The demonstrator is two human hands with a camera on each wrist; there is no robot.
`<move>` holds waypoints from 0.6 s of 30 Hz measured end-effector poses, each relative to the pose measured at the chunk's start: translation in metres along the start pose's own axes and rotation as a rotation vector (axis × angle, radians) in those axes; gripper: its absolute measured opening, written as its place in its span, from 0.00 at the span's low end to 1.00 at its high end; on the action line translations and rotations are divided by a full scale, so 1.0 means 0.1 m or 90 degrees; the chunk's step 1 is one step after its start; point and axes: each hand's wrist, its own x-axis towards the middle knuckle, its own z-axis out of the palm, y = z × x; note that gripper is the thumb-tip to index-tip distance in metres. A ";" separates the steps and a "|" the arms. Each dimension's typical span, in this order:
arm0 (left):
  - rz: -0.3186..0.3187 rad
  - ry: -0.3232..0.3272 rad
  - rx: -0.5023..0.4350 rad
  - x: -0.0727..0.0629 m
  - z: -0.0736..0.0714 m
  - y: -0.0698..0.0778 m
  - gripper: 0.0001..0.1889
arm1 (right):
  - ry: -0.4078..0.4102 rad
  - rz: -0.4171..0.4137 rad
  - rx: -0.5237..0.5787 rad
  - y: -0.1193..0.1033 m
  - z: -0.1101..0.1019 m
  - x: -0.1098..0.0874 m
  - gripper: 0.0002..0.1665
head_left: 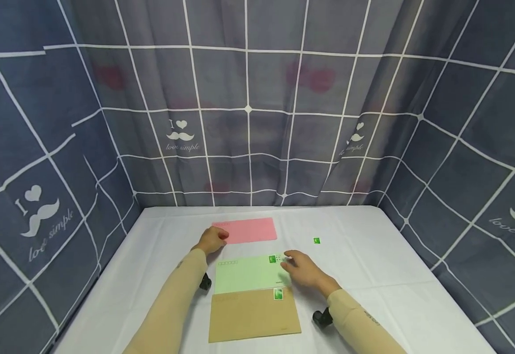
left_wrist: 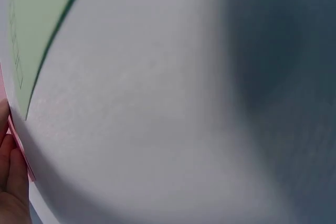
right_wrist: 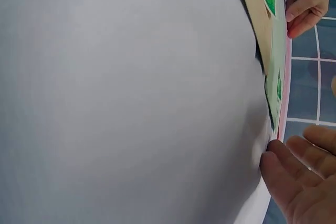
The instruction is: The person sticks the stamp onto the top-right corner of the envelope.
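Observation:
A pink envelope (head_left: 252, 230) lies farthest back on the table, and my left hand (head_left: 212, 240) pinches its left end between thumb and fingers. In the left wrist view, the pink edge (left_wrist: 20, 148) shows between those fingers. In front of it lies a light green envelope (head_left: 250, 275) with a green stamp (head_left: 272, 259) at its upper right. My right hand (head_left: 305, 270) is beside that corner, fingers loosely extended and holding nothing. Nearest me is a brown envelope (head_left: 254, 317), also bearing a green stamp (head_left: 278, 294) at its upper right.
A single loose green stamp (head_left: 317, 240) lies on the white tablecloth (head_left: 363, 260), right of the pink envelope. Dark grid-patterned curtains (head_left: 266, 132) enclose the table at the back and both sides.

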 end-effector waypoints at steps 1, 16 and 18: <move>0.000 0.003 0.004 0.00 0.00 0.01 0.15 | 0.013 0.007 0.000 0.01 -0.01 0.01 0.26; -0.010 0.016 -0.024 -0.08 0.05 0.06 0.14 | 0.216 0.094 0.020 0.50 -0.64 0.06 0.11; -0.007 0.013 -0.021 -0.10 0.06 0.07 0.14 | 0.223 0.111 0.011 0.58 -0.71 0.06 0.12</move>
